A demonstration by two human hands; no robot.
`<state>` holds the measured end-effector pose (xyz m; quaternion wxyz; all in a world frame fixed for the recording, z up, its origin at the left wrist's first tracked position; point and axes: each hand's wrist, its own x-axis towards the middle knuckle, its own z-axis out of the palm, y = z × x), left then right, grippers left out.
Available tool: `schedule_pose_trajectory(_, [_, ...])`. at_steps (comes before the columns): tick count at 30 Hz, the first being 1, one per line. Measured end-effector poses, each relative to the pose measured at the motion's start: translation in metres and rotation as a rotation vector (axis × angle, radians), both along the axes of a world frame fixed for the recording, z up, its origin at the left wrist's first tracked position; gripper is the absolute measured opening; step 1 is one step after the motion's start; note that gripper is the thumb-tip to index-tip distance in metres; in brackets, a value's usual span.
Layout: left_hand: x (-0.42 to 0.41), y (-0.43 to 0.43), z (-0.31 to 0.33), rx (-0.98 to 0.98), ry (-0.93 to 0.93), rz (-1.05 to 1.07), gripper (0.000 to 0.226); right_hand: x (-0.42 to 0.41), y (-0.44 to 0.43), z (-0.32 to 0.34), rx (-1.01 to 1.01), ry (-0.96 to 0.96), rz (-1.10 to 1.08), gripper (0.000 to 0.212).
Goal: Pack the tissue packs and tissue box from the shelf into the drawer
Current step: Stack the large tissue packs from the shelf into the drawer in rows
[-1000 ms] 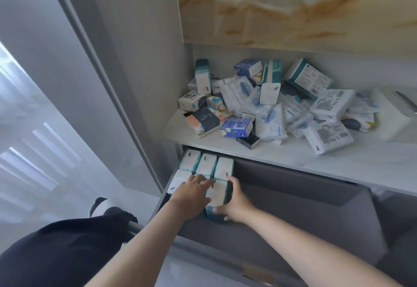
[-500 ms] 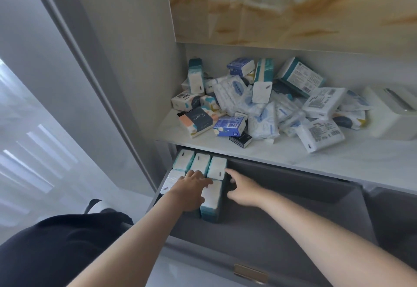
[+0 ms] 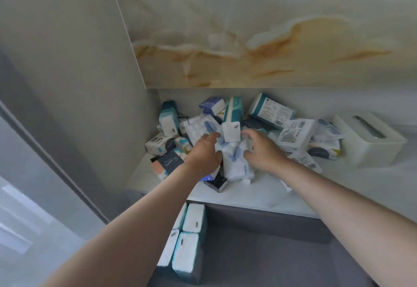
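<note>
Blue-and-white pack (image 3: 235, 162) lies mid-heap on the shelf (image 3: 259, 193), not yet lifted. Right grip (image 3: 262, 151) at its 3 o'clock, fingers curled on the edge. Left grip (image 3: 204, 153) at its 9 o'clock, fingers on the wrapper; clench unclear. Tall teal pack (image 3: 232, 115) at 12 o'clock seems to lean on it and would likely topple on a pull. Small dark pack (image 3: 215, 183) at 6 o'clock sits near the shelf lip; a nudge could drop it. Tissue box (image 3: 370, 138) at the heap's 3 o'clock. Drawer (image 3: 282, 253) open below, teal packs (image 3: 187, 241) along its 9 o'clock side.
</note>
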<state>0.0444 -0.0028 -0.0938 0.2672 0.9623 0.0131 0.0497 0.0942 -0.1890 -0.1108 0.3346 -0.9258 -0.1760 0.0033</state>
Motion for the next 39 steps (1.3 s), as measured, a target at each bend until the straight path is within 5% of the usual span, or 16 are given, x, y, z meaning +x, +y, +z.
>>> schedule_pose_trajectory(7, [0.074, -0.028, 0.001, -0.220, 0.123, 0.133, 0.073, 0.042, 0.011, -0.016, 0.252, 0.154, 0.026, 0.089])
schedule_pose_trajectory(13, [0.086, -0.032, -0.005, -0.453, -0.068, 0.195, 0.077, 0.049, 0.027, -0.011, 0.271, 0.036, 0.011, 0.092])
schedule_pose_trajectory(28, [-0.031, 0.004, 0.024, -0.364, -0.244, 0.141, 0.070, -0.052, 0.066, 0.002, 0.423, -0.316, 0.147, 0.092])
schedule_pose_trajectory(33, [-0.087, 0.035, 0.019, -0.340, -0.167, 0.115, 0.073, -0.090, 0.079, 0.013, 0.328, -0.106, 0.204, 0.106])
schedule_pose_trajectory(39, [-0.145, 0.103, -0.004, -0.640, -0.059, 0.040, 0.043, -0.128, 0.107, 0.010, 0.239, 0.054, 0.339, 0.096])
